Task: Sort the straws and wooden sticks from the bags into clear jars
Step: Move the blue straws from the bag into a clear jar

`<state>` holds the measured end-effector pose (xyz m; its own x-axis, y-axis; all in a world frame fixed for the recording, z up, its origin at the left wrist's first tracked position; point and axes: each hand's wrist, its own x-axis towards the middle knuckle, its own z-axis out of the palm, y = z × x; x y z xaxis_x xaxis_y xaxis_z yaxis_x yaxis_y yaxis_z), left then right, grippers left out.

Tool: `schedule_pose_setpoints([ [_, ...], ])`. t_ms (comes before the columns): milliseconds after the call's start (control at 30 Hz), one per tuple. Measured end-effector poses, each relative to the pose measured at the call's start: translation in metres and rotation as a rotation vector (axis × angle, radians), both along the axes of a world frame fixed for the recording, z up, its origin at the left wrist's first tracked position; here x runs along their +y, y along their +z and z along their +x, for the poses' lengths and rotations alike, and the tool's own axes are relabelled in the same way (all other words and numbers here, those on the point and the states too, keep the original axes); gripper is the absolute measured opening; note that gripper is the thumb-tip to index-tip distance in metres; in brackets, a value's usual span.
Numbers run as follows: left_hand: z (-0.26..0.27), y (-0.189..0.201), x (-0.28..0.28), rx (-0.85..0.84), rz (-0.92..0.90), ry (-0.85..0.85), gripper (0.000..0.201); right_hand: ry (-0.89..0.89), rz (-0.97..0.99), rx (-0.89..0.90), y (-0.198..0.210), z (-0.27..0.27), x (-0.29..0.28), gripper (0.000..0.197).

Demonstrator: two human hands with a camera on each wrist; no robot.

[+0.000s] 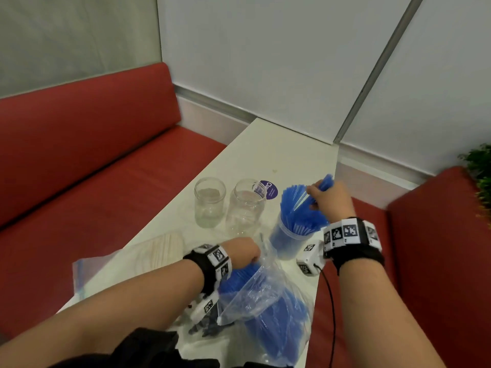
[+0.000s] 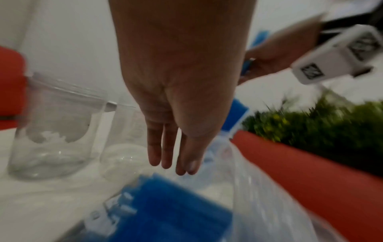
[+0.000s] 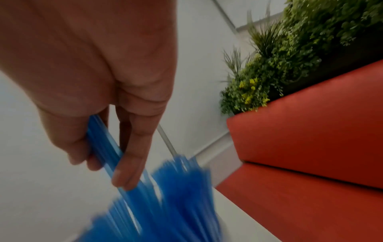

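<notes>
Two clear glass jars [image 1: 210, 203] [image 1: 245, 208] stand empty side by side on the white table [image 1: 265, 155]. To their right a clear tub [image 1: 289, 240] is packed with upright blue straws [image 1: 300, 211]. My right hand [image 1: 316, 197] is above that tub and pinches a small bunch of blue straws [image 3: 105, 147] between thumb and fingers. My left hand [image 1: 249, 254] hangs at the mouth of a clear plastic bag [image 1: 268, 293] holding more blue straws [image 2: 176, 204]; its fingers [image 2: 165, 152] are straight and hold nothing. A second bag of wooden sticks [image 1: 162, 251] lies to the left.
A purple round sticker [image 1: 269, 189] is on the table behind the jars. Red bench seats [image 1: 93, 168] flank the table on both sides, and green plants [image 1: 481, 171] sit behind the right one. The two jars [image 2: 56, 131] stand just beyond my left fingertips.
</notes>
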<state>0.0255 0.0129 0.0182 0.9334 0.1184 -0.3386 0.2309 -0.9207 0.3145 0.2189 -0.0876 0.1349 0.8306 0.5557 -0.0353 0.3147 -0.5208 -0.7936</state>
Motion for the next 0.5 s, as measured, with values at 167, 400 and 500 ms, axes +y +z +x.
schedule_pose_setpoints([
  [167,-0.011,-0.03,-0.02,0.043,0.267,-0.261,0.04,-0.002,-0.044,-0.071,-0.047,-0.007,0.001,0.029],
  [400,-0.004,-0.02,-0.015,0.186,0.379,-0.285,0.027,0.037,0.01,-0.577,-0.065,-0.013,0.005,0.041],
  [500,0.002,-0.008,-0.013,0.249,0.439,-0.229,0.027,0.153,-0.329,-0.453,-0.081,-0.02,0.006,0.058],
])
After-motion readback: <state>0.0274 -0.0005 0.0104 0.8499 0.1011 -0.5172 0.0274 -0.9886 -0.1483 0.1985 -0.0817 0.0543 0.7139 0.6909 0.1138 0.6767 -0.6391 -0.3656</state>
